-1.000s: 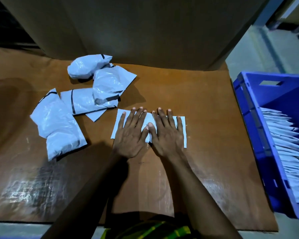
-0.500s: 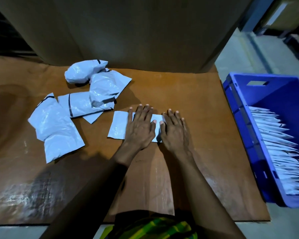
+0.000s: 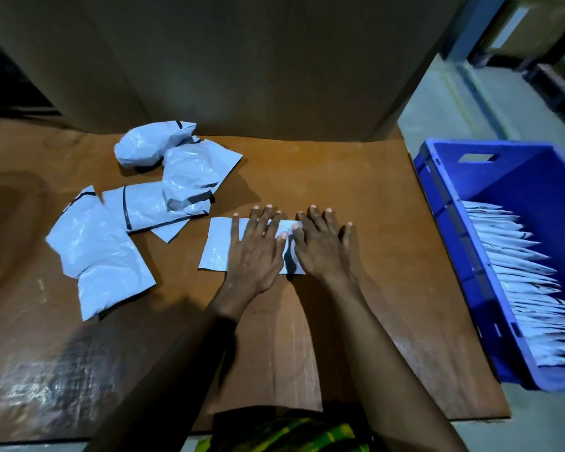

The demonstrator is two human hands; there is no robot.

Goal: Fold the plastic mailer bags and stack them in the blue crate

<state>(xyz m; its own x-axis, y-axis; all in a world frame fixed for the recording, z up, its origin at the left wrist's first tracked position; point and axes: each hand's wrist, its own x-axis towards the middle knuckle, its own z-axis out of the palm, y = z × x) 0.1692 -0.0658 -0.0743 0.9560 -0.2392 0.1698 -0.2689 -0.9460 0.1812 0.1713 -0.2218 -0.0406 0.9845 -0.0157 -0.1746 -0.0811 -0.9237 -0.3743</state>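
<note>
A folded white mailer bag lies flat on the brown cardboard-covered table. My left hand presses on it with straight spread fingers. My right hand lies flat beside it over the bag's right end, hiding that end. Several unfolded white mailer bags with black strips lie crumpled to the left. The blue crate stands at the table's right edge, holding a row of folded bags.
A large cardboard box rises like a wall behind the table. Grey floor shows at the far right beyond the crate. The table's near edge lies just in front of my body.
Both hands slid across the folded bag: the right one moved over its right end, the left one shifted toward the middle, and more of the bag's left part now shows.
</note>
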